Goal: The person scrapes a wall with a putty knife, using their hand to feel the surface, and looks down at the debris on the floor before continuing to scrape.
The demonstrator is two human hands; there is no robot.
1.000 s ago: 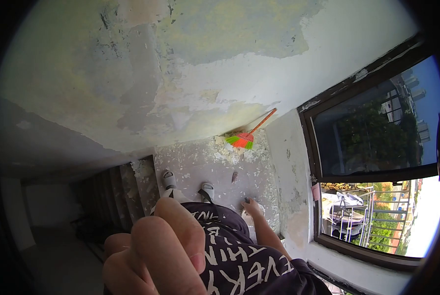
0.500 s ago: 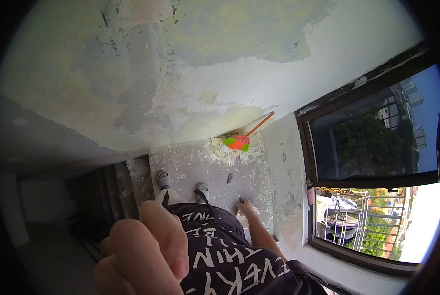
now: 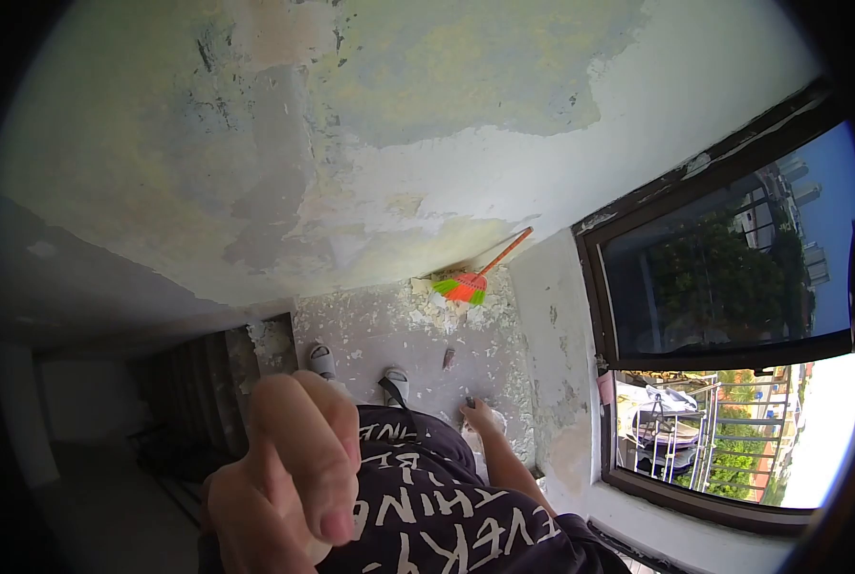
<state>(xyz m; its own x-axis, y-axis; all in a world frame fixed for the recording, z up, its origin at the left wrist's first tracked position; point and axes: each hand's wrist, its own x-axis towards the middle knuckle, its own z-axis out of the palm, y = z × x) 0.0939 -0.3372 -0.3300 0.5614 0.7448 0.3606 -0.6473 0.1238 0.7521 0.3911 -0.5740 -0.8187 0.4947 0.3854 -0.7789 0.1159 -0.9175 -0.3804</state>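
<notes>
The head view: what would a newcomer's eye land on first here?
Probably the broom, whose bright red and green bristles stand out on the flake-littered floor at the foot of the wall. The left hand competes with it, looming large with curled fingers at the lower left. Next comes the patchy, peeling wall, filling much of the top.

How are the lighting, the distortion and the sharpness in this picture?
All in the head view: dark rounded corners and wide-angle bending; the stairs at left sink into shadow, while daylight beyond the window frame burns out to white; the left hand, large near the lens, looks slightly soft; the broom reads clearer.
</notes>
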